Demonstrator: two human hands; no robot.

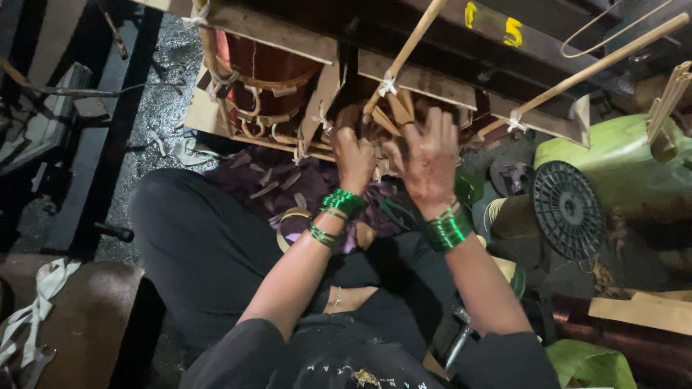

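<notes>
Two hands work the coil assembly: left hand fisted, right hand splayed beside a diagonal rod pointing up-right.

coil: reddish-brown wound copper coil, glossy, banded with pale cloth tape
boards: flat tan pressboard strips, matt, rough at the edges
rods: long pale wooden sticks, smooth, tied with white cloth tape
bangles: green glass-like bangles on both wrists, shiny
reel: round black plastic ribbed reel, matt
cover: light green plastic sheet, slightly glossy, creased
trousers: black cloth trousers, matt
floor: grey gritty floor, rough
</notes>
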